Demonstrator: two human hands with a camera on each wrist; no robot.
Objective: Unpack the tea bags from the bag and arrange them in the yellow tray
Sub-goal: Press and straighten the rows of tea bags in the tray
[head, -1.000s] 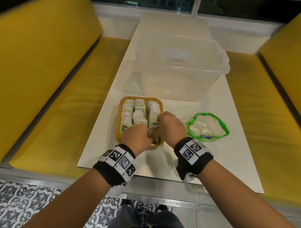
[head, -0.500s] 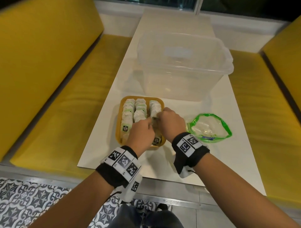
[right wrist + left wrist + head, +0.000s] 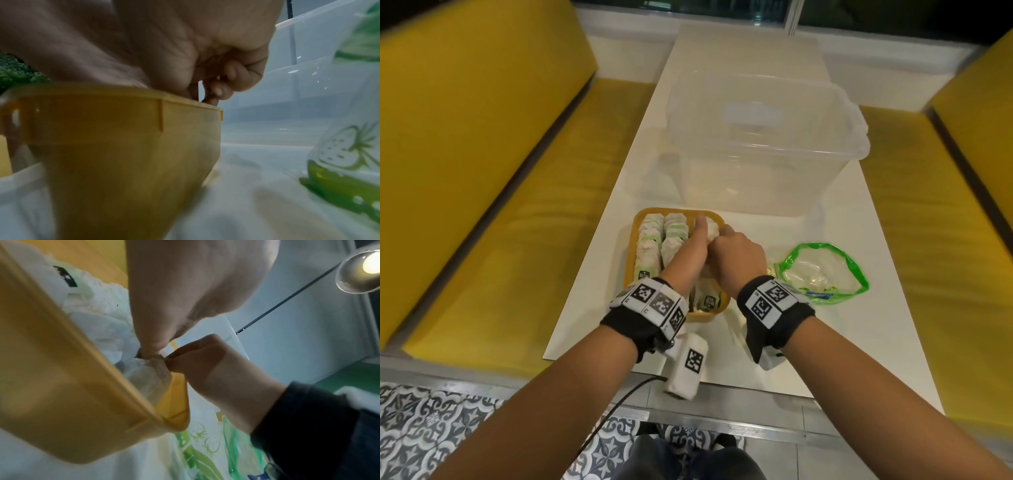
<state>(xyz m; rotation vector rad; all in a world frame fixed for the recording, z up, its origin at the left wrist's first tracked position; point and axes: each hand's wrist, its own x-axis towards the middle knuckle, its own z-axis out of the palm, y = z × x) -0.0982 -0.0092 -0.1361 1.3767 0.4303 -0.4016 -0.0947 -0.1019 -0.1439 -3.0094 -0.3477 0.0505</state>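
The yellow tray (image 3: 704, 317) (image 3: 61, 386) (image 3: 123, 138) sits near the front of the white table (image 3: 835, 346). It holds three rows of white tea bags (image 3: 654, 246) (image 3: 96, 314). My left hand (image 3: 697, 236) (image 3: 185, 288) reaches over the tray, one straight finger lying along the right row. My right hand (image 3: 732, 250) (image 3: 205, 366) (image 3: 216, 78) is beside it, fingers curled down into the right row and pinching the top of a tea bag (image 3: 152, 374). The green-edged zip bag (image 3: 822, 270) (image 3: 349, 154) lies open to the right of the tray.
A large clear plastic tub (image 3: 763, 147) (image 3: 308, 73) stands just behind the tray. Yellow bench seats (image 3: 517, 212) run along both long sides of the narrow table. A wrist camera and cable hang over the table's near edge.
Both hands have moved from the near end of the right row toward the tray's far end. The left hand's finger now stretches out straight.
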